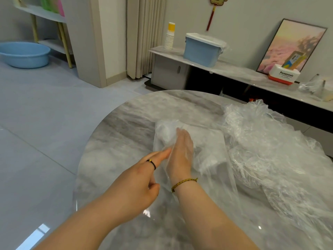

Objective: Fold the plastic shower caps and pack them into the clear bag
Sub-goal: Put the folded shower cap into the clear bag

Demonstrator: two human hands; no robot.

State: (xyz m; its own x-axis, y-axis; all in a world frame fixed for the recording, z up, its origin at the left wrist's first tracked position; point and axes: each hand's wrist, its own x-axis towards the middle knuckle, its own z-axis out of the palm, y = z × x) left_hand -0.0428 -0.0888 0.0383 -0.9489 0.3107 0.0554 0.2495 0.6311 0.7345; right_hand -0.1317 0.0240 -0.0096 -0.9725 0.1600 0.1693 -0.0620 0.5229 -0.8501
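Surface of grey marble, round, carries everything of the task. The biggest thing on it is the heap of shower caps, loose and crumpled, at my right side. It lies there, I think, so that I can take the next one without reaching far. It is one heap, but how many caps are in it I cannot count, because the film is tangled.

Just beside the heap, and touching it, lies the clear bag, only one, flat on the surface with its mouth toward me.

My right grip is inside the bag, seen through the film. It is released, the fingers straight and flat, and it presses on a folded bundle at the far end of the bag. I judge this is to push the folded caps deep and squeeze the air out. Whether this white bundle is one cap or several I cannot tell.

My left grip is outside, at the bag's mouth. The thumb and curled fingers pinch the film, and the index finger lies straight along the edge. This holds the mouth open for the other arm
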